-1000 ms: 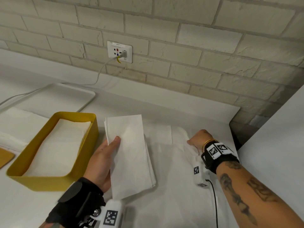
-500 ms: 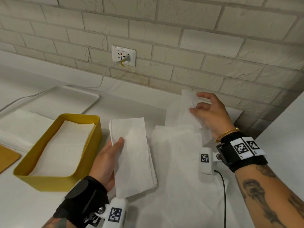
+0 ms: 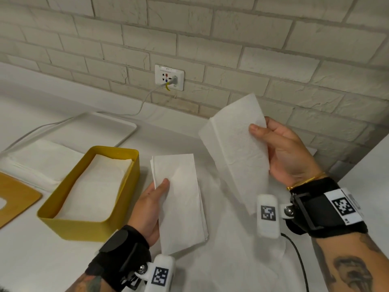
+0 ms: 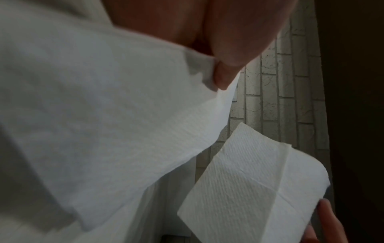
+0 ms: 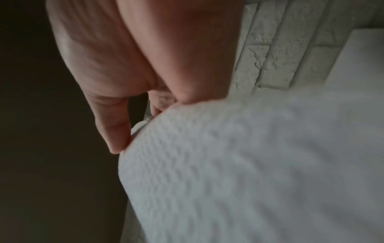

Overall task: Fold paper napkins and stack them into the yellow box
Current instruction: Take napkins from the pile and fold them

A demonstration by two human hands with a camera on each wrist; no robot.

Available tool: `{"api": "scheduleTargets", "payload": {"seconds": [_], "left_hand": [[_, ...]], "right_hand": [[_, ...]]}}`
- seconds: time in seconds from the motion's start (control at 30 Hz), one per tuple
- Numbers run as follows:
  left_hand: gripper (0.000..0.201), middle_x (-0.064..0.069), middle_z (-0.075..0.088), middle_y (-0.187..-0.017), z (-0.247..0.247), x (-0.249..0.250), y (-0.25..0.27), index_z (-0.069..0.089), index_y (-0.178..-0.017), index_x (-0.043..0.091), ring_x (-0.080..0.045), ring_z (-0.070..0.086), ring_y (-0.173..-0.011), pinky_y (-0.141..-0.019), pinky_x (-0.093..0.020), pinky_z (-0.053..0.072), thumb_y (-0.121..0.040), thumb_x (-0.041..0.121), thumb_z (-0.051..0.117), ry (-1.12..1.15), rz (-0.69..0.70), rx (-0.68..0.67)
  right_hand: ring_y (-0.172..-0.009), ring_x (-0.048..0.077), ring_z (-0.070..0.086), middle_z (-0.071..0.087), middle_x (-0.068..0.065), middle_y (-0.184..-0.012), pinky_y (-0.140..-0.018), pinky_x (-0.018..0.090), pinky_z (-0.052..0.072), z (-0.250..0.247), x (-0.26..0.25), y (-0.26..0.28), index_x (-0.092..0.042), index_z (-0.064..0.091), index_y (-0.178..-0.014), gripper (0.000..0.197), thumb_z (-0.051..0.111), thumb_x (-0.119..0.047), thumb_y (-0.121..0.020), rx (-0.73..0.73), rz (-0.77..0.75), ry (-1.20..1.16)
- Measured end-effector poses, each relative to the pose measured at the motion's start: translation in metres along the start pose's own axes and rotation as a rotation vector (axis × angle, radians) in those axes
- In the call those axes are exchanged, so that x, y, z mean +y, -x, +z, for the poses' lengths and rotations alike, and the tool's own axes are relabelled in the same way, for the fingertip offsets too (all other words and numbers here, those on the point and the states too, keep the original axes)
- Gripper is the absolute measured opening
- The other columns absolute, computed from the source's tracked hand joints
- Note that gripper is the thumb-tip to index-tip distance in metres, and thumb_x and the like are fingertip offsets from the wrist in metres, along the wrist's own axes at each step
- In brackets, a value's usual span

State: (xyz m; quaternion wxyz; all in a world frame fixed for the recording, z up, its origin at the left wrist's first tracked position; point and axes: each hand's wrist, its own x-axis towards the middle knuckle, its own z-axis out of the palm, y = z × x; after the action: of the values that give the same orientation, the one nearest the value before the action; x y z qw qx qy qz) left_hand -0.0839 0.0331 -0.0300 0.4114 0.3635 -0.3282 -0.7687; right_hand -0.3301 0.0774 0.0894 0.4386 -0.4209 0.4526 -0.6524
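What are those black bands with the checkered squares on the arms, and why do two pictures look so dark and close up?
Those bands hold little cameras on the wrists. No robot here, just a person folding paper napkins. The big picture comes from a camera on the person's head, looking down. The two dark ones come from the wrist cameras, so you see fingers and paper very near. The left hand holds a folded napkin stack beside the yellow box, which already has napkins inside. The right hand holds up one napkin in the air. On the white counter there is also a white tray and a pile of unfolded napkins.
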Motion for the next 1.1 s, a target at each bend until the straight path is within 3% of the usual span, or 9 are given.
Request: {"api": "scheduleTargets", "payload": {"seconds": [0.13, 0.27, 0.43, 0.53, 0.63, 0.8, 0.93, 1.03, 1.1], "left_hand": [[0.031, -0.013, 0.073, -0.121, 0.008, -0.006, 0.005, 0.062, -0.132, 0.017, -0.033, 0.069, -0.112, -0.101, -0.05, 0.052, -0.106, 0.027, 0.048, 0.043, -0.035, -0.026], [0.032, -0.012, 0.073, -0.121, 0.013, -0.01, 0.012, 0.062, -0.132, 0.017, -0.031, 0.071, -0.11, -0.097, -0.048, 0.053, -0.106, 0.027, 0.046, 0.073, -0.08, -0.058], [0.033, -0.013, 0.075, -0.117, 0.01, -0.011, 0.014, 0.063, -0.13, 0.014, -0.029, 0.074, -0.103, -0.08, -0.039, 0.059, -0.105, 0.029, 0.047, 0.073, -0.131, -0.095], [0.034, -0.015, 0.074, -0.117, 0.009, -0.01, 0.014, 0.064, -0.129, 0.013, -0.031, 0.074, -0.103, -0.083, -0.043, 0.057, -0.103, 0.029, 0.05, 0.085, -0.165, -0.103], [0.032, -0.016, 0.075, -0.114, 0.008, -0.011, 0.013, 0.067, -0.125, 0.012, -0.031, 0.075, -0.099, -0.084, -0.044, 0.056, -0.102, 0.028, 0.052, 0.084, -0.194, -0.11], [0.035, -0.017, 0.073, -0.12, 0.005, -0.013, 0.013, 0.064, -0.131, 0.011, -0.034, 0.072, -0.107, -0.092, -0.047, 0.054, -0.103, 0.029, 0.05, 0.045, -0.233, -0.161], [0.035, -0.015, 0.073, -0.119, 0.0, -0.015, 0.01, 0.062, -0.131, 0.012, -0.032, 0.072, -0.106, -0.09, -0.045, 0.056, -0.104, 0.029, 0.049, -0.012, -0.179, -0.148], [0.036, -0.011, 0.073, -0.122, -0.005, -0.015, 0.006, 0.06, -0.135, 0.015, -0.03, 0.07, -0.113, -0.103, -0.049, 0.05, -0.106, 0.031, 0.047, -0.04, -0.095, -0.093], [0.034, -0.009, 0.074, -0.12, -0.008, -0.012, 0.003, 0.061, -0.133, 0.018, -0.029, 0.07, -0.113, -0.105, -0.05, 0.049, -0.107, 0.032, 0.046, -0.039, -0.056, -0.053]], "right_hand": [[-0.105, 0.026, 0.072, 0.073, 0.014, -0.119, -0.082, 0.035, 0.061, 0.015, 0.038, 0.012, -0.002, 0.06, -0.125, 0.045, 0.068, -0.019, -0.084, 0.043, 0.116, 0.004], [-0.102, 0.027, 0.073, 0.076, 0.013, -0.112, -0.087, 0.041, 0.058, 0.028, 0.082, 0.025, -0.004, 0.066, -0.115, 0.024, 0.069, -0.014, -0.093, 0.204, 0.185, 0.11], [-0.099, 0.026, 0.072, 0.077, 0.005, -0.101, -0.093, 0.041, 0.056, 0.028, 0.109, 0.033, -0.007, 0.071, -0.103, 0.022, 0.077, -0.023, -0.089, 0.32, 0.224, 0.247], [-0.113, 0.02, 0.064, 0.072, -0.001, -0.114, -0.105, 0.044, 0.05, 0.017, 0.117, 0.033, -0.02, 0.071, -0.109, 0.054, 0.087, -0.054, -0.07, 0.326, 0.349, 0.269], [-0.127, 0.019, 0.059, 0.07, -0.004, -0.128, -0.114, 0.047, 0.042, 0.007, 0.121, 0.037, -0.029, 0.069, -0.123, 0.089, 0.087, -0.076, -0.05, 0.172, 0.515, 0.203], [-0.122, 0.027, 0.064, 0.071, 0.01, -0.126, -0.113, 0.049, 0.043, 0.001, 0.121, 0.04, -0.012, 0.068, -0.128, 0.064, 0.086, -0.042, -0.075, 0.081, 0.542, 0.035], [-0.099, 0.029, 0.068, 0.072, 0.02, -0.115, -0.1, 0.048, 0.05, -0.001, 0.113, 0.036, -0.004, 0.072, -0.107, 0.036, 0.077, -0.025, -0.078, 0.199, 0.419, 0.041], [-0.102, 0.029, 0.069, 0.073, 0.02, -0.117, -0.098, 0.048, 0.054, -0.008, 0.106, 0.038, 0.001, 0.066, -0.117, 0.045, 0.074, -0.02, -0.078, 0.246, 0.349, -0.044], [-0.097, 0.027, 0.072, 0.074, 0.018, -0.114, -0.086, 0.042, 0.062, -0.009, 0.097, 0.041, 0.0, 0.063, -0.12, 0.046, 0.072, -0.014, -0.078, 0.237, 0.303, -0.115]]}}
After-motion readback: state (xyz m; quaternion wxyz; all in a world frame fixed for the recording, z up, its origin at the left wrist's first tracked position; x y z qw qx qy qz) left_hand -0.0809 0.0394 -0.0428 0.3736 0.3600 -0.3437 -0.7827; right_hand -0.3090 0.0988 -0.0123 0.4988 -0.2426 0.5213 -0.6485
